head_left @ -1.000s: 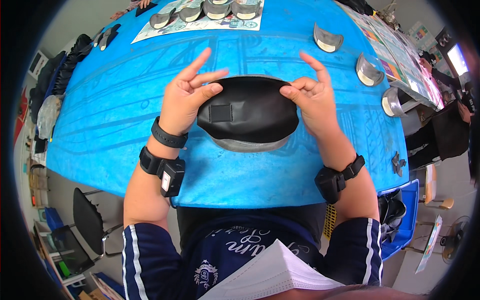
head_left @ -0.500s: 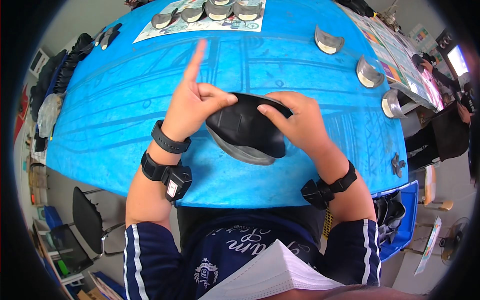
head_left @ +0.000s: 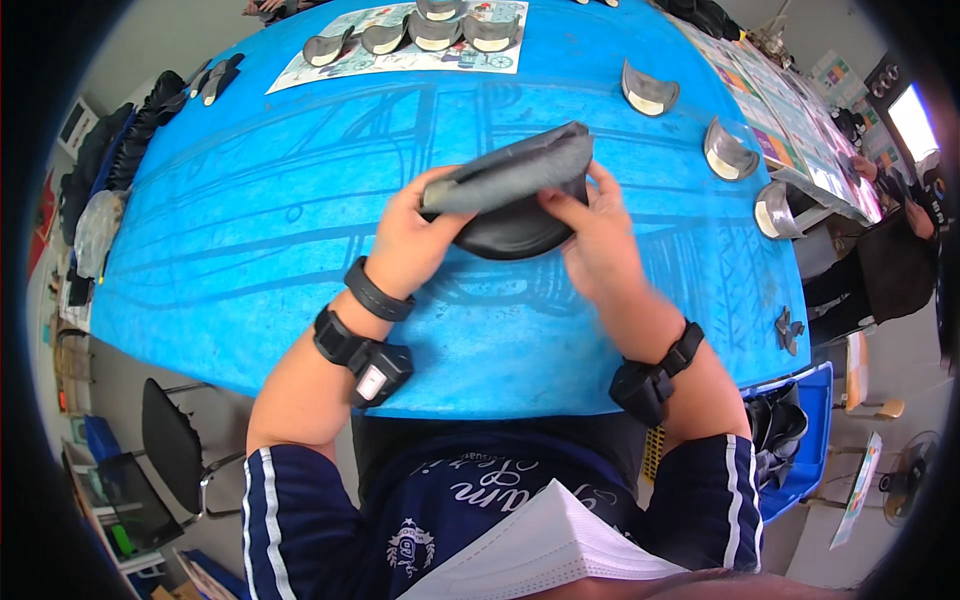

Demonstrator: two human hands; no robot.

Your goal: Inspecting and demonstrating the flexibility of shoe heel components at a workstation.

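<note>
Head view, clock face centred on the picture:

Item: one curved piece (head_left: 512,180), at 12 o'clock close to the hub, held up over the blue table (head_left: 320,260). Grey, matt, padded-looking band, wrinkled along its length; black, smoother body rounding below with a slight sheen. Tilted, its 2 o'clock end higher.

Left hand (head_left: 412,232): closed about the 9 o'clock end, thumb along the lower edge. Right hand (head_left: 600,235): closed about the 3 o'clock end — thumb on the near face, fingers mostly hidden behind.

Handling: the material looks pliable, so even pressure from both thumbs should suit it; better to support both ends and smooth the wrinkles outward than pull at one corner.

Nearby: similar grey curved pieces (head_left: 435,33) on a printed sheet (head_left: 330,76), toward 11 to 12; three more crescents (head_left: 731,155), 1 to 3; blue bin (head_left: 822,425) at 4 — dark, glossy pieces (head_left: 780,430) inside.
</note>
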